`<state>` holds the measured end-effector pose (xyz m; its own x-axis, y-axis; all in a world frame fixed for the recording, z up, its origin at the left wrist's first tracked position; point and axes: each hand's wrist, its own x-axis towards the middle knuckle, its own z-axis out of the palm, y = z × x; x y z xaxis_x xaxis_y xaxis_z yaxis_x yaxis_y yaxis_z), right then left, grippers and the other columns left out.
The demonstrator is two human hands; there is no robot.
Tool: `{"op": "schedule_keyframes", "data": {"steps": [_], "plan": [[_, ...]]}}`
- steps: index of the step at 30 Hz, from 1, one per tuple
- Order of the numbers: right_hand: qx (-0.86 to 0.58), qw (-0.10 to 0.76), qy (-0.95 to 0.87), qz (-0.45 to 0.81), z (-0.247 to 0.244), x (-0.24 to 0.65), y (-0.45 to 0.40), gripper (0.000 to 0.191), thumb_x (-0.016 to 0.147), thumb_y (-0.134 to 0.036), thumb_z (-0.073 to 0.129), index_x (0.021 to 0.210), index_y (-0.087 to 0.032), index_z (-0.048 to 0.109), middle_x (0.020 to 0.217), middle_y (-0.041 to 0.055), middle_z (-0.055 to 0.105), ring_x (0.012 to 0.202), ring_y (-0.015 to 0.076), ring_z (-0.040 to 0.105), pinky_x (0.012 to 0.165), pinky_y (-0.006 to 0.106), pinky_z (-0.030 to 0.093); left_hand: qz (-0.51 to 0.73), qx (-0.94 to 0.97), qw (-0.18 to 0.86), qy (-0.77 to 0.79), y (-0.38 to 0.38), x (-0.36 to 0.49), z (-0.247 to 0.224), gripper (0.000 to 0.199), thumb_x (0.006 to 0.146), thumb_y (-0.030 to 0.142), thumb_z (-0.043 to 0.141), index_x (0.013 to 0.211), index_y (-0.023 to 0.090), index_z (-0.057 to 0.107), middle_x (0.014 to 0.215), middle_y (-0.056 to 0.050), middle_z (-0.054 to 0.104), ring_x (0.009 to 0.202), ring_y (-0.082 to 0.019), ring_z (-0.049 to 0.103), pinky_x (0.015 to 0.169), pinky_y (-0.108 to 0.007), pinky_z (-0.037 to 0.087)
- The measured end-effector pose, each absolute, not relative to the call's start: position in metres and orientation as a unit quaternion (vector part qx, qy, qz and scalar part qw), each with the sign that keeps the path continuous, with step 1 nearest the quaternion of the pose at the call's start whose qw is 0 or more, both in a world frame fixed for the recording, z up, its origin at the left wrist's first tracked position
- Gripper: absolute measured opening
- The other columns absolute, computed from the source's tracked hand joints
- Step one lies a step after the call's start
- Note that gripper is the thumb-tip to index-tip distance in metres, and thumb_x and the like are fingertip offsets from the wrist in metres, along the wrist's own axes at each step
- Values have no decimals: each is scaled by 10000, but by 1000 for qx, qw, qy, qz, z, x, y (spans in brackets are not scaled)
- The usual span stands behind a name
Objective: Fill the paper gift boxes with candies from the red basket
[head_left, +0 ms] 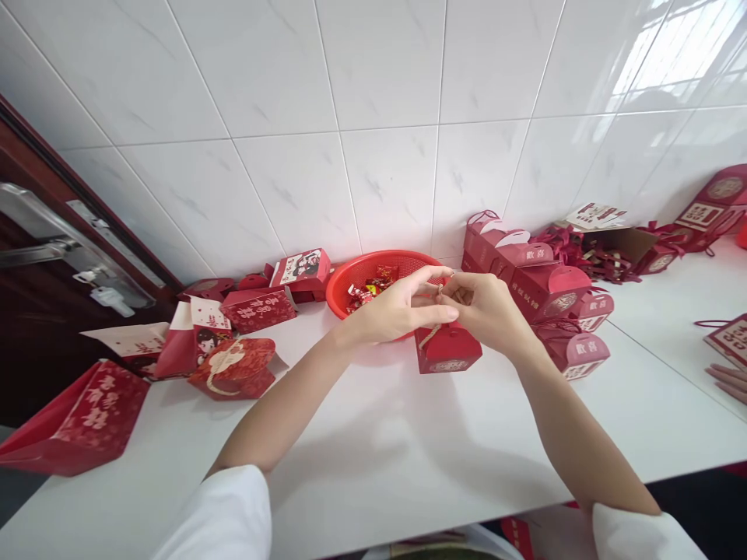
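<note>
A small red gift box stands upright on the white table, just below both hands. My left hand comes in from the left, its thumb and fingers closed at a thin cord above the box. Opposite it, my right hand pinches the same cord, fingertips nearly touching those of the left. The cord runs down toward the box's left side and is partly hidden by the fingers. Behind my left hand sits a red plastic basket holding wrapped candies.
Several red boxes, such as a heart-patterned one, lie at left. Closed boxes crowd the right, beside an open carton of ribbons. Another person's hand rests at the far right edge. A tiled wall borders the white table.
</note>
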<state>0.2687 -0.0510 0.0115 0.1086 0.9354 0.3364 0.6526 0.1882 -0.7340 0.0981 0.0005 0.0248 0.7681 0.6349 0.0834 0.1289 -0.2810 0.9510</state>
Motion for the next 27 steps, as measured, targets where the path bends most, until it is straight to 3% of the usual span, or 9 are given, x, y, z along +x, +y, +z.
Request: {"op": "schedule_keyframes", "data": {"steps": [4,6,9,11,20,27], "plan": [[-577,489,-625,194,9,273,-51,132,792,-284,593,710,-185,621,689,16,653,631,154,584,570,263,418,285,835,333,333,4,101,3,745,727,408,805,1392,288,490,1072,-45,602,1012,-241,604,889,-395,515],[-559,512,-616,214,8,274,-51,140,794,-306,612,728,-183,622,706,23,666,647,164,610,592,272,450,267,854,283,345,5,103,-9,617,719,450,797,1274,277,588,1057,-43,564,995,-241,579,869,-383,510],[-539,539,-604,233,7,273,-51,159,794,-325,638,726,-186,600,694,19,664,641,167,627,618,286,486,236,870,295,318,8,107,-23,358,775,495,731,1007,229,672,1034,-48,562,1022,-249,559,868,-366,499],[-522,556,-596,250,7,272,-51,180,806,-341,644,729,-193,579,677,16,658,633,169,632,638,298,509,236,867,320,302,9,109,-29,297,810,479,689,930,209,659,987,-43,592,994,-246,572,863,-363,489],[-444,593,-545,393,-2,272,-48,310,791,-462,710,780,-212,527,660,-2,639,638,173,660,703,341,573,221,824,411,323,11,111,-38,288,794,336,641,1037,181,652,934,-26,649,892,-227,602,798,-335,467],[-442,577,-513,457,-15,274,-43,429,671,-345,798,993,-218,546,631,-44,616,586,163,635,634,315,533,194,835,385,343,12,114,-58,247,817,332,584,1004,183,647,856,-2,625,797,-191,568,703,-293,440]]}}
